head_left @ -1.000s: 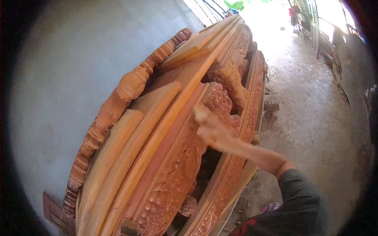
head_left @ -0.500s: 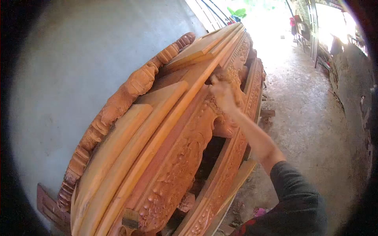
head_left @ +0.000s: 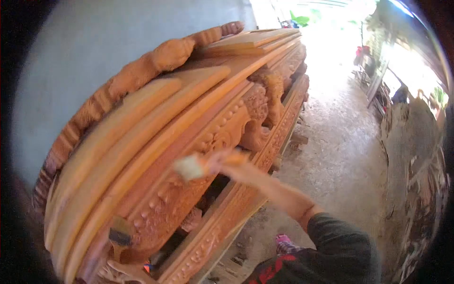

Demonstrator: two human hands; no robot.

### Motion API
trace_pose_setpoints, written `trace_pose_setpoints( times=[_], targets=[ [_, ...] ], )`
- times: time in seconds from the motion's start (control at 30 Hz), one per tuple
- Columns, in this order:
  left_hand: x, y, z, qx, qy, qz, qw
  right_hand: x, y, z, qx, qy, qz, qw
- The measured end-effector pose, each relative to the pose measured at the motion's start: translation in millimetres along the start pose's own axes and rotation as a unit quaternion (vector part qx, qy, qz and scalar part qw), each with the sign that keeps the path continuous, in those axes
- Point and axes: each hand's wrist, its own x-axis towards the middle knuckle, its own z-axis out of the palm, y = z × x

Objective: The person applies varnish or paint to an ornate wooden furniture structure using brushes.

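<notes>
My right hand [head_left: 222, 163] is closed around a paintbrush [head_left: 190, 167] with an orange handle and a wide, pale head, blurred by motion. The brush head points left, over the carved front of a large piece of reddish-brown wooden furniture [head_left: 227, 125]. Beaded rows and raised scrollwork run along this front. A small block-like thing [head_left: 121, 231], tan above and dark below, sits against the near end of the carving and resembles another brush head. My left hand does not show.
Stacked smooth boards [head_left: 142, 109] cover the furniture's top, beside a long carved piece [head_left: 137, 71] near the grey wall [head_left: 94, 52]. A concrete floor [head_left: 331, 156] runs along the right. Rough wood slabs [head_left: 409, 165] stand at the far right.
My right hand has come back from the far carved corner toward me and to the left, and the brush now shows plainly. The view has tilted and shifted.
</notes>
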Motion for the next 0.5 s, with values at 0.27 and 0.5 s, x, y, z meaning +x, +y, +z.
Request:
trace_pose_setpoints(
  times=[0.27,0.5],
  targets=[
    [-44,26,55,-0.004,-0.020,0.028,0.999,-5,126,-215,0.137,0.409,-0.015,0.902],
    [-73,13,74,-0.051,0.063,0.018,0.997,-88,208,-202,0.343,0.448,0.060,0.823]
  ],
)
